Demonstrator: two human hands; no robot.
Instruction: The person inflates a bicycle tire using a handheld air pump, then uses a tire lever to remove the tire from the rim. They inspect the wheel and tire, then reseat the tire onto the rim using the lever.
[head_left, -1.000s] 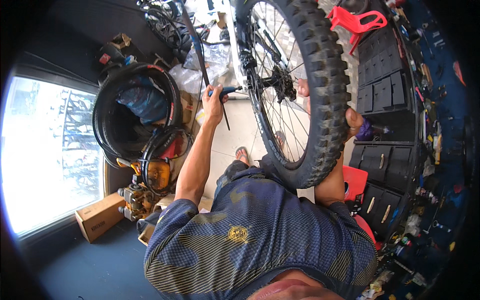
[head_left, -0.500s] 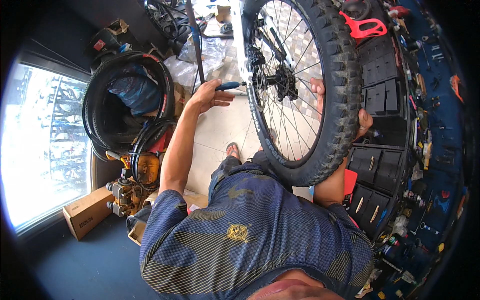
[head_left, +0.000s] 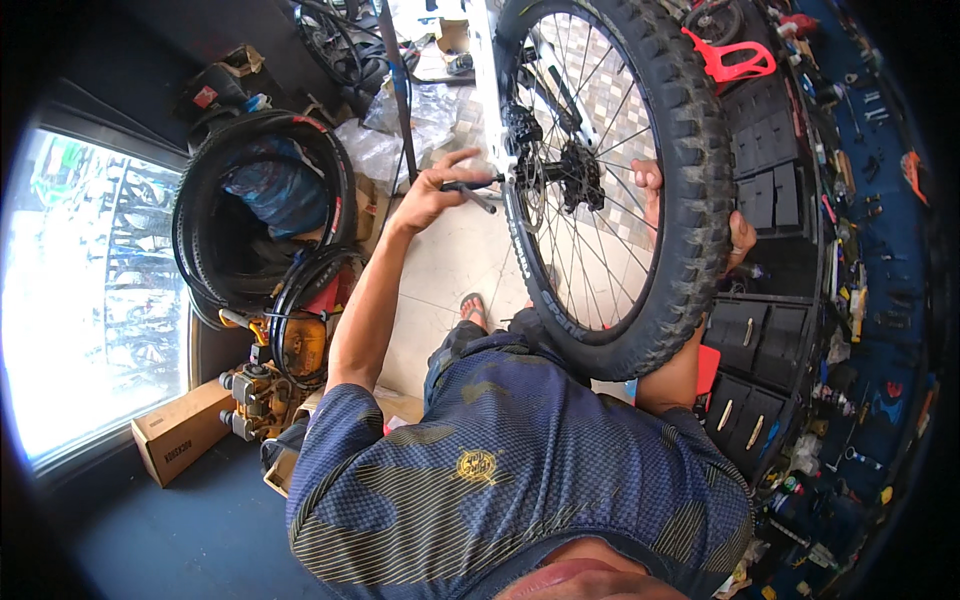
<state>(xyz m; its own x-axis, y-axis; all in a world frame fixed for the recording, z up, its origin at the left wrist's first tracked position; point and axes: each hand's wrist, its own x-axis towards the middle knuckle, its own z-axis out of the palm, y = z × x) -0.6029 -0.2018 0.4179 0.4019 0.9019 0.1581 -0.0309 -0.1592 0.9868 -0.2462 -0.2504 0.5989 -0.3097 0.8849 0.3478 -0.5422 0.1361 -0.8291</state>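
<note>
A bicycle wheel [head_left: 692, 240] with a thick knobby black tire stands upright in front of me, with a white frame arm [head_left: 489, 75] along its left side. My right hand [head_left: 742, 236] grips the tire from the right, its fingertips showing through the spokes at the rim. To the left of the hub [head_left: 578, 176], my left hand [head_left: 432, 196] pinches a slim dark-handled tool [head_left: 483, 200], one finger lifted off it. The tool's tip reaches toward the axle end; its exact shape is unclear. A disc rotor [head_left: 535, 190] sits beside the hub.
At left, loose tires [head_left: 190, 215] surround a blue bag, near an orange machine [head_left: 303, 345] and a cardboard box [head_left: 180, 432]. On the right are black bins [head_left: 745, 325], a red bottle cage [head_left: 735, 57] and a wall of hanging tools [head_left: 880, 300]. A dark upright pole [head_left: 397, 85] stands beyond my left hand.
My left hand has turned and its fingers have curled in, with the tool now angled differently beside the axle. My right hand keeps its hold on the tire. The whole view has shifted slightly.
</note>
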